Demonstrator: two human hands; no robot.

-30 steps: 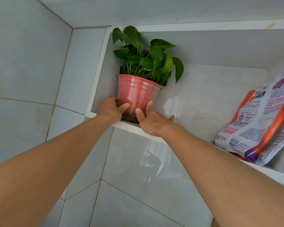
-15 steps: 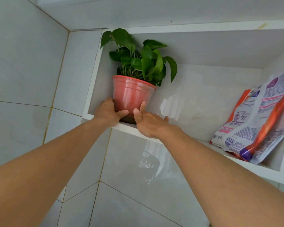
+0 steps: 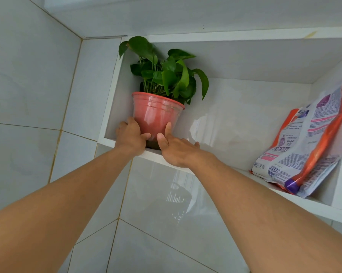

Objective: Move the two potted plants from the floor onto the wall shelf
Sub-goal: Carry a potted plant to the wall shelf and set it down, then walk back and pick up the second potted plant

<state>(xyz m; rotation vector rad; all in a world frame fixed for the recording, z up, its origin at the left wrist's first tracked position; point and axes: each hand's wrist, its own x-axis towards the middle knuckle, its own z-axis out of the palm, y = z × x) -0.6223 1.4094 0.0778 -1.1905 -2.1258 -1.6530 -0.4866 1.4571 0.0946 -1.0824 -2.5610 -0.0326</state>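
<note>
A red plastic pot point(image 3: 156, 115) with a leafy green plant point(image 3: 166, 73) stands at the left end of the white wall shelf point(image 3: 314, 205), close to its left side wall. My left hand point(image 3: 129, 134) wraps the pot's lower left side. On the lower right, my right hand point(image 3: 176, 148) touches the pot with its thumb and a finger, the other fingers spread on the shelf. Both arms reach up from below. Only this one potted plant is in view.
A large orange, white and purple printed bag point(image 3: 308, 142) leans at the right end of the shelf. Bare shelf lies between it and the pot. Glossy white tiled walls point(image 3: 28, 95) surround the recess, and a ceiling edge runs above.
The pot has slid slightly further left and back into the shelf corner with both hands on it. My view has shifted a little to the right.
</note>
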